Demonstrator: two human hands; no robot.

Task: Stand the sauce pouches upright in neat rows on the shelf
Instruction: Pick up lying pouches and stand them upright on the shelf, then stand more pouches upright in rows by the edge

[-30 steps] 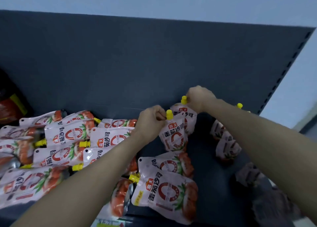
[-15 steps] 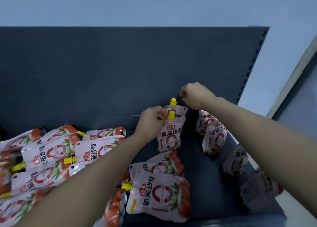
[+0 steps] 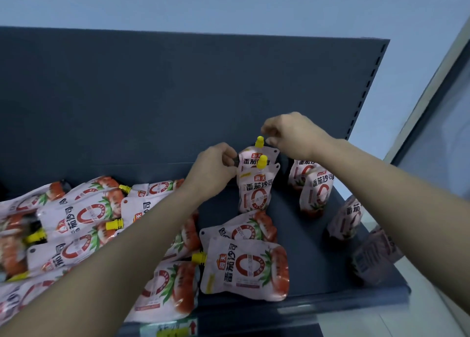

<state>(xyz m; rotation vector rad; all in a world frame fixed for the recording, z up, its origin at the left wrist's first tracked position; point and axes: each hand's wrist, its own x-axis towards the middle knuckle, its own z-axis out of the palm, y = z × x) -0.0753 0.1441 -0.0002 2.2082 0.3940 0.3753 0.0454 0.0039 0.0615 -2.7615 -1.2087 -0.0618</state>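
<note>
Two white-and-red sauce pouches with yellow caps stand one behind the other at the back of the dark shelf (image 3: 300, 237). My left hand (image 3: 213, 170) pinches the top left corner of the front pouch (image 3: 255, 194). The back pouch (image 3: 249, 155) stands just behind it. My right hand (image 3: 292, 135) hovers at that pouch's cap, thumb and finger slightly apart with nothing between them. A row of upright pouches (image 3: 318, 191) runs along the shelf's right side. Two pouches lie flat in the middle, one (image 3: 246, 268) in front of the other (image 3: 239, 230).
A heap of flat pouches (image 3: 76, 217) covers the left half of the shelf, partly under my left forearm. The dark back panel (image 3: 178, 95) rises behind. A price label (image 3: 175, 330) sits on the front edge. Bare shelf shows between the standing rows.
My right hand has let go of the back pouch's cap and now hovers beside it. My left hand stays on the front pouch. The view has shifted right.
</note>
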